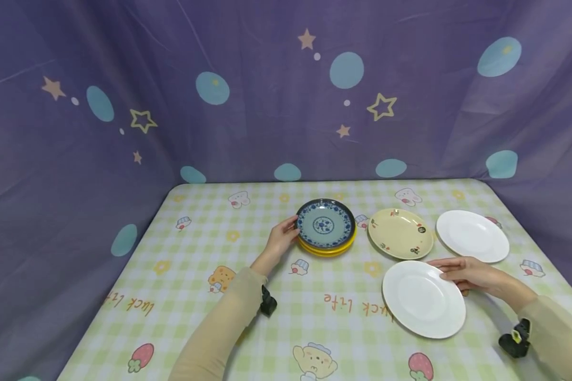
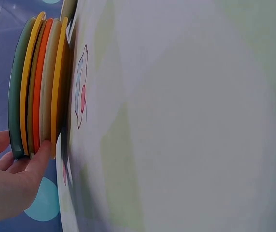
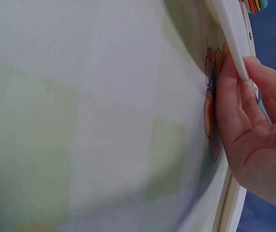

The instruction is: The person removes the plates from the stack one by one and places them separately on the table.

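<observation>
A stack of several plates stands at the table's middle, topped by a blue-patterned plate [image 1: 325,225] with a dark rim. Side-on in the left wrist view, yellow, olive, orange [image 2: 40,87] and cream rims show beneath it. My left hand [image 1: 282,237] touches the stack's left side, fingers against the rims. At the right, my right hand [image 1: 474,278] pinches the rim of a white plate [image 1: 424,299], thumb on top and fingers underneath. In the right wrist view, that plate's edge [image 3: 234,36] is raised off the cloth.
A cream plate [image 1: 400,234] with small dark and red motifs lies right of the stack. Another white plate [image 1: 473,236] lies at the far right, behind my right hand. A checked cloth [image 1: 181,317] covers the table; a purple curtain [image 1: 276,132] hangs behind.
</observation>
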The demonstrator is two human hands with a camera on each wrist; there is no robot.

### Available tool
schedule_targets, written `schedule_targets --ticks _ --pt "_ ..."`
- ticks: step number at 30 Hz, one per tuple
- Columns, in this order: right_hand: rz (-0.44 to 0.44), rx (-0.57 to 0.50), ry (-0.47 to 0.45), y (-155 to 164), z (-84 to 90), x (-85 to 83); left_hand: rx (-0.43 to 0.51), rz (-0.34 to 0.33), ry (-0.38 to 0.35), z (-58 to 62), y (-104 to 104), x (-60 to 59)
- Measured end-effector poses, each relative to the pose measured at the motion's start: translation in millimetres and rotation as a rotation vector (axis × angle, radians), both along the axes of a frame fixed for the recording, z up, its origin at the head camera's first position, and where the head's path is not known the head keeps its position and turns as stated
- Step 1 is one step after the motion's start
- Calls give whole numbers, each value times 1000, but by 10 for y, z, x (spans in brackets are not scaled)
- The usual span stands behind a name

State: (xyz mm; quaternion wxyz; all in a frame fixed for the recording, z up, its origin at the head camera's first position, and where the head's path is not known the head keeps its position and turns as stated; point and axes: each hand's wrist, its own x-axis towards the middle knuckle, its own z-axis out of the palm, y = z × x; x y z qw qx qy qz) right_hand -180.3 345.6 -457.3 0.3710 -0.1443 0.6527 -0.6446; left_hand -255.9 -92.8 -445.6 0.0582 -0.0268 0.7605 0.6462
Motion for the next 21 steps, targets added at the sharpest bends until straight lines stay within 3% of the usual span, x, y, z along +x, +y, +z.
schedule_targets --ticks 16,21 --pt "8 -29 -3 23 -11 21 -10 -3 8 -17 -3 -6" --pt "-58 68 53 17 3 42 -5 -2 1 -19 -2 -17"
